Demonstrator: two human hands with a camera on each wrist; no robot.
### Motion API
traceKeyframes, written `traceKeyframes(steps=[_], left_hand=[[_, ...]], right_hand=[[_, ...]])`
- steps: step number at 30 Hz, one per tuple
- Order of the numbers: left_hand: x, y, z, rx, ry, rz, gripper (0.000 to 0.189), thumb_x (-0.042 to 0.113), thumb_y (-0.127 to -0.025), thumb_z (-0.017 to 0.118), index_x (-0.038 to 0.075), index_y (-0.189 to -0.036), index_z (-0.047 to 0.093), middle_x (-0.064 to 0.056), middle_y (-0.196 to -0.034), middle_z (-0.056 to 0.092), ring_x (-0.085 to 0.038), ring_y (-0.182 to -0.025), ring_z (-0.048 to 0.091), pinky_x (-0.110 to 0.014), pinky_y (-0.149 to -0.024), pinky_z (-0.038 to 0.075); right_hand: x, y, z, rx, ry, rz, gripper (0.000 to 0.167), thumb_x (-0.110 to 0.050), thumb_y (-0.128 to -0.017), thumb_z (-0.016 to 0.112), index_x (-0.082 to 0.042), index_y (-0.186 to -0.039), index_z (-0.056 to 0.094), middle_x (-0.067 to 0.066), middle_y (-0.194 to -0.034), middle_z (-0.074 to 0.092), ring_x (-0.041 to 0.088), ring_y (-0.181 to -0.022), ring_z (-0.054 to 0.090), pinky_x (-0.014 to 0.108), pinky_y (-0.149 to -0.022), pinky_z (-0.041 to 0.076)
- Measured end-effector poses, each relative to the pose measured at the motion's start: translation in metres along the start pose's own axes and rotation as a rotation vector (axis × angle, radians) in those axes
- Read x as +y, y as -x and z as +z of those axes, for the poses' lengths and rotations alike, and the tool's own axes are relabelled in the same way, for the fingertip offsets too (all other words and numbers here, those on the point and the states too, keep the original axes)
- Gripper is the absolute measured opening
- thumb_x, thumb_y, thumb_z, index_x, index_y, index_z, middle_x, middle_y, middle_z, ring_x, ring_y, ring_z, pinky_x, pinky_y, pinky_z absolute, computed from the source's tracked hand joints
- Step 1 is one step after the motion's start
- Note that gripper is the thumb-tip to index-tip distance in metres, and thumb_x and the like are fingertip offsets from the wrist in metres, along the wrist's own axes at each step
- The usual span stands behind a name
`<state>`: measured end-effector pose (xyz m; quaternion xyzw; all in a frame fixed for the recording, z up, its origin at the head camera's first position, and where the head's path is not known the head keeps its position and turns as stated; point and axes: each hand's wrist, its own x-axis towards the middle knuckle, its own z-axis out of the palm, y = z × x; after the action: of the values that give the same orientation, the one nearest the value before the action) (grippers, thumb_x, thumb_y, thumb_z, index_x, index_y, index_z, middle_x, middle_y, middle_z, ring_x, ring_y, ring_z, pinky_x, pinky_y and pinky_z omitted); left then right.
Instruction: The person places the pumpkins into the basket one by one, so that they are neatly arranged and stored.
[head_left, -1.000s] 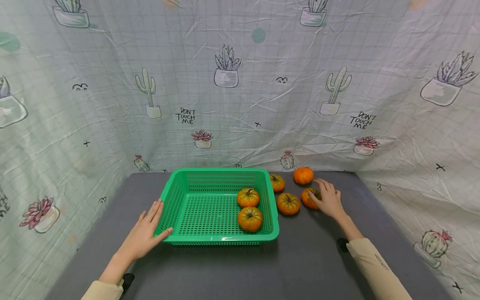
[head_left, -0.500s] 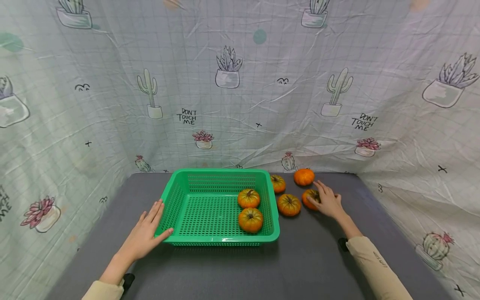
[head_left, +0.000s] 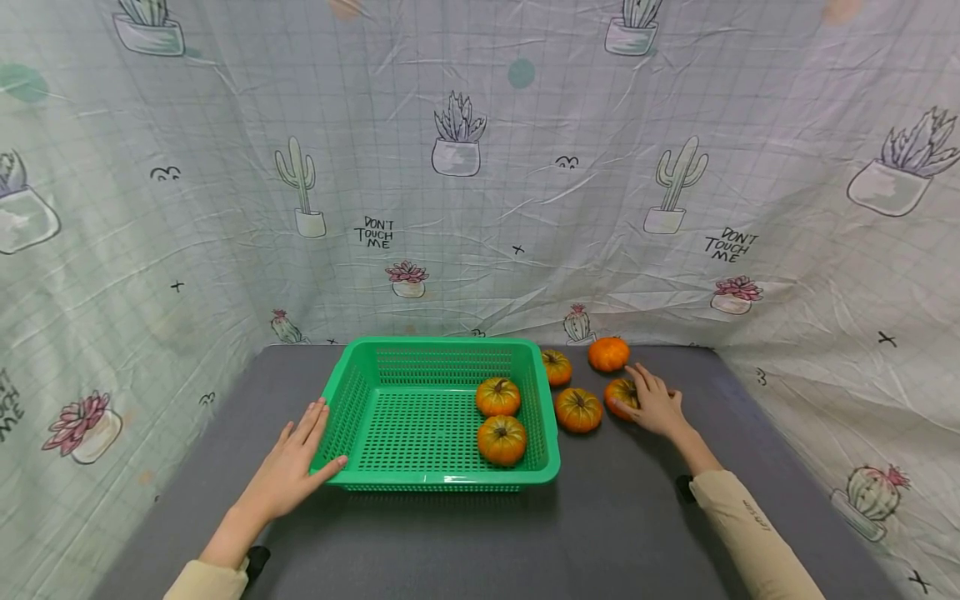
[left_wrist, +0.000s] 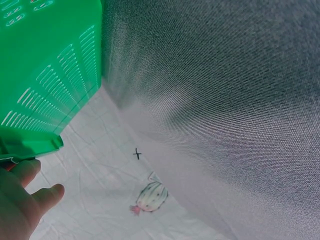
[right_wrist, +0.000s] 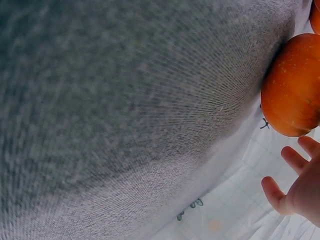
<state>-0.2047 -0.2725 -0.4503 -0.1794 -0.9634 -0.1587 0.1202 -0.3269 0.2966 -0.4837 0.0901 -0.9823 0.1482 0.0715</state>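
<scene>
In the head view, a green plastic basket (head_left: 442, 477) stands on the grey table with two small orange pumpkins inside, a rear one (head_left: 498, 397) and a front one (head_left: 502, 441). My left hand (head_left: 288, 468) rests on the basket's left rim, fingers straight and thumb spread along the front corner. My right hand (head_left: 657, 402) is over another pumpkin (head_left: 619, 398) on the table, with thumb and fingers spread about it. Part of that pumpkin is hidden by the hand. In the right wrist view, several fingers (right_wrist: 295, 160) are extended beside the pumpkin (right_wrist: 292, 87).
Between the basket and my right hand sit a ribbed pumpkin (head_left: 578, 410) and one partly behind the basket wall (head_left: 556, 367). A brighter orange pumpkin (head_left: 608, 354) lies near the back edge. A cactus-print cloth (head_left: 517, 208) hangs behind and beside the grey table (head_left: 450, 550).
My right hand has settled slightly lower about the pumpkin, its thumb shifting toward the front side. The left hand and the basket stay in place; the head view shifts slightly.
</scene>
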Motion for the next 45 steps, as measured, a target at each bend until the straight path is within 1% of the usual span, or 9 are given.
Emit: traceKeyframes(steps=[7, 13, 15, 20, 22, 31, 40, 45], left_hand=[[-0.0001, -0.0005, 0.001, -0.008, 0.023, -0.014, 0.08, 0.039, -0.084, 0.056, -0.001, -0.142, 0.017, -0.017, -0.149, 0.013, -0.035, -0.137, 0.014, -0.059, -0.103, 0.017], [-0.0009, -0.0012, 0.0006, -0.023, 0.024, -0.02, 0.081, 0.043, -0.086, 0.053, 0.0, -0.142, 0.016, -0.016, -0.15, 0.011, -0.03, -0.139, 0.008, -0.058, -0.104, 0.015], [-0.001, -0.0015, 0.0002, -0.022, 0.021, -0.019, 0.081, 0.045, -0.086, 0.052, 0.0, -0.142, 0.016, -0.016, -0.15, 0.011, -0.031, -0.139, 0.009, -0.058, -0.104, 0.015], [-0.0007, -0.0023, -0.001, -0.017, 0.011, -0.014, 0.082, 0.044, -0.085, 0.054, -0.001, -0.142, 0.017, -0.017, -0.15, 0.012, -0.035, -0.137, 0.013, -0.058, -0.103, 0.017], [-0.0008, -0.0026, -0.0014, -0.018, 0.012, -0.013, 0.082, 0.043, -0.085, 0.054, -0.001, -0.142, 0.017, -0.017, -0.15, 0.012, -0.035, -0.137, 0.013, -0.058, -0.103, 0.016], [-0.001, -0.0041, -0.0018, -0.016, 0.009, -0.011, 0.082, 0.042, -0.085, 0.055, 0.0, -0.142, 0.016, -0.016, -0.15, 0.011, -0.036, -0.136, 0.014, -0.058, -0.104, 0.015], [0.0003, -0.0022, -0.0017, -0.018, 0.017, -0.016, 0.081, 0.039, -0.085, 0.056, -0.001, -0.142, 0.016, -0.016, -0.15, 0.011, -0.033, -0.138, 0.011, -0.058, -0.103, 0.016], [0.0007, -0.0004, -0.0015, -0.024, 0.025, -0.019, 0.081, 0.043, -0.085, 0.054, 0.0, -0.142, 0.015, -0.016, -0.15, 0.011, -0.032, -0.138, 0.01, -0.058, -0.104, 0.015]], right_hand=[[0.0015, 0.0009, 0.0011, -0.025, 0.018, 0.005, 0.072, -0.049, -0.085, 0.051, -0.008, -0.139, 0.027, 0.022, -0.142, 0.025, 0.046, -0.122, 0.028, 0.06, -0.079, 0.026], [-0.0004, 0.0022, 0.0017, -0.046, 0.025, 0.015, 0.07, -0.054, -0.085, 0.047, -0.008, -0.137, 0.032, 0.022, -0.137, 0.032, 0.045, -0.121, 0.03, 0.059, -0.077, 0.026], [-0.0007, 0.0015, 0.0023, -0.045, 0.026, 0.018, 0.07, -0.055, -0.085, 0.046, -0.008, -0.136, 0.033, 0.023, -0.135, 0.034, 0.045, -0.119, 0.031, 0.058, -0.076, 0.027], [-0.001, 0.0003, 0.0032, -0.037, 0.028, 0.02, 0.071, -0.057, -0.085, 0.044, -0.008, -0.135, 0.034, 0.023, -0.132, 0.037, 0.044, -0.117, 0.034, 0.055, -0.074, 0.028], [-0.0012, 0.0001, 0.0032, -0.036, 0.025, 0.021, 0.071, -0.057, -0.085, 0.044, -0.008, -0.135, 0.034, 0.023, -0.132, 0.038, 0.043, -0.116, 0.036, 0.054, -0.074, 0.029], [-0.0015, -0.0016, 0.0051, -0.022, -0.004, 0.023, 0.07, -0.057, -0.085, 0.044, -0.009, -0.135, 0.033, 0.021, -0.129, 0.039, 0.042, -0.113, 0.038, 0.057, -0.076, 0.027], [0.0015, 0.0018, 0.0076, 0.007, -0.005, 0.002, 0.069, -0.055, -0.085, 0.046, -0.008, -0.134, 0.036, 0.021, -0.127, 0.042, 0.04, -0.111, 0.042, 0.056, -0.075, 0.029], [0.0004, 0.0057, 0.0057, 0.026, -0.006, -0.016, 0.067, -0.052, -0.085, 0.048, -0.007, -0.133, 0.037, 0.021, -0.125, 0.043, 0.039, -0.11, 0.043, 0.056, -0.074, 0.029]])
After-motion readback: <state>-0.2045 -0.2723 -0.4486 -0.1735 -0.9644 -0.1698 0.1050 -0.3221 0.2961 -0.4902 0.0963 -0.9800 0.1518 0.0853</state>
